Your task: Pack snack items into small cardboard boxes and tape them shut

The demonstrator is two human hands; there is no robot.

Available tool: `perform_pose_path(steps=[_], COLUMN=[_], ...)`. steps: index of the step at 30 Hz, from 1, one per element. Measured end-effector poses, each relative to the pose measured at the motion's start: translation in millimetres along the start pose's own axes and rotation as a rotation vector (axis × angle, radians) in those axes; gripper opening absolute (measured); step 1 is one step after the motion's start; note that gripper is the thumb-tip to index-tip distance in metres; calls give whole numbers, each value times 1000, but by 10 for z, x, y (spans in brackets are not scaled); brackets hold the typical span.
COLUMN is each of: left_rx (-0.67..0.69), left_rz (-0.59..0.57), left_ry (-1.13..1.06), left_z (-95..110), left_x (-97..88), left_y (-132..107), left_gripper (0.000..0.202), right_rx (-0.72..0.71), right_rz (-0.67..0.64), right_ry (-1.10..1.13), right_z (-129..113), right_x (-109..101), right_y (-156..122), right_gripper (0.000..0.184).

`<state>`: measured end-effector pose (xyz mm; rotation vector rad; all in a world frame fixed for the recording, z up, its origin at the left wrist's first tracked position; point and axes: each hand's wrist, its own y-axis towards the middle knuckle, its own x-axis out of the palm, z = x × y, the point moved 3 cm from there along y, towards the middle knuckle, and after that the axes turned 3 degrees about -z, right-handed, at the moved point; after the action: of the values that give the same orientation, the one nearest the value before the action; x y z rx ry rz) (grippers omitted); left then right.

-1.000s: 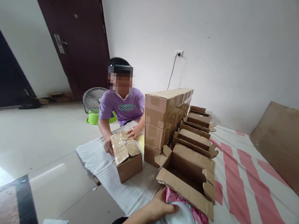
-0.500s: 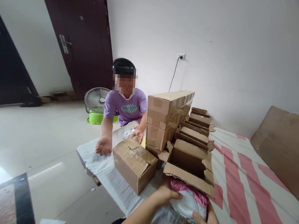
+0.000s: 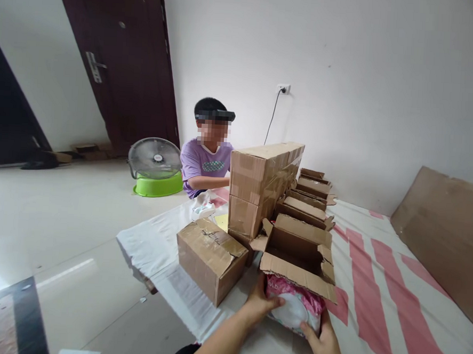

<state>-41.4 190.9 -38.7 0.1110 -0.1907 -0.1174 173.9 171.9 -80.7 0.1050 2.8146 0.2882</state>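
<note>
Between my two hands is a pink and white pack of wet wipes (image 3: pixel 292 308) with a large white lid, held just in front of an open cardboard box (image 3: pixel 296 250). My left hand (image 3: pixel 261 301) grips its left side, thumb on top. Around its right edge is my right hand (image 3: pixel 321 334), with the thumb against the lid. The pack's far edge is partly hidden under the box's near flap. I see no contents in the visible part of the box.
A closed carton (image 3: pixel 211 255) sits to the left, beside stacked taped cartons (image 3: pixel 245 193). More open boxes (image 3: pixel 308 211) line up behind. Across the table (image 3: pixel 152 241) sits a person (image 3: pixel 207 164) in purple. A fan (image 3: pixel 155 158) stands on a green basin. Cardboard (image 3: pixel 441 237) leans at right.
The pack, in both my hands, has moved slightly away from me, closer under the box flap. The other person has drawn back from the closed carton and reaches behind the stack.
</note>
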Motion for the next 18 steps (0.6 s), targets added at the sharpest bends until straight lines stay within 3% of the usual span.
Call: perform_pose_path(steps=[6, 14, 18], left_rx=[106, 142, 159], left_rz=[64, 48, 101], left_ry=[315, 257, 345], left_z=[-80, -43, -28], left_x=[-15, 13, -31], left_y=[-99, -89, -99], left_gripper=[90, 93, 98], right_rx=[-62, -123, -148], right_rz=[47, 54, 56], right_ry=[-141, -235, -268], right_z=[48, -75, -114], right_x=[55, 71, 83], right_y=[-205, -285, -301], right_gripper=[63, 57, 51])
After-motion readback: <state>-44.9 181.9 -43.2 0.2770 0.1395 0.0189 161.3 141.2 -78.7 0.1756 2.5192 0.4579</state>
